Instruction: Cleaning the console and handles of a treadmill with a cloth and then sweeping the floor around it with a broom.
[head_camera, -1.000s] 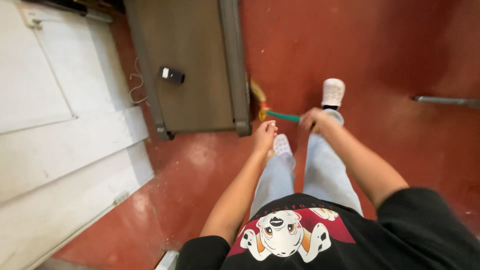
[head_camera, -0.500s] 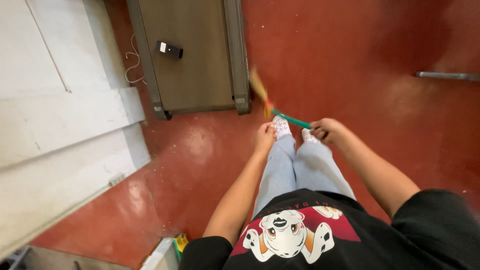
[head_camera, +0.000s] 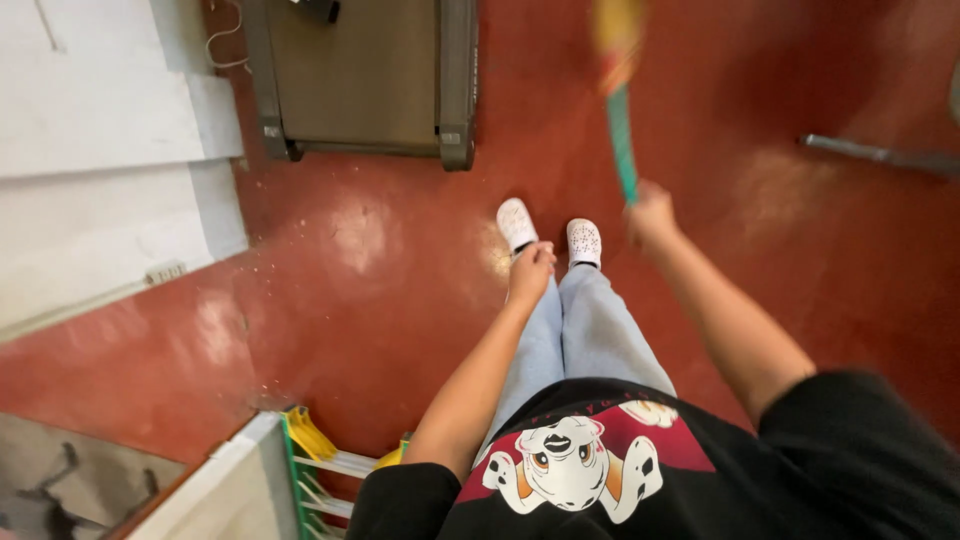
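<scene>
The right hand (head_camera: 650, 212) is closed round the green handle of a broom (head_camera: 621, 140), whose yellowish head is blurred out ahead of the hand, raised off the red floor (head_camera: 380, 300). The left hand (head_camera: 530, 272) hangs loosely curled in front of the thigh, holding nothing that I can see, with the white clogs (head_camera: 550, 232) just beyond it. Further out from the left hand stands a grey treadmill (head_camera: 360, 80) with a cord trailing at its far corner, and beyond that pale wall panels (head_camera: 110, 150). Out past the right hand a grey metal bar (head_camera: 880, 156) lies on the floor. Held one-handed and blurred as it is, the broom looks loosely controlled; its head could knock the treadmill's edge, or the grip could slip.
</scene>
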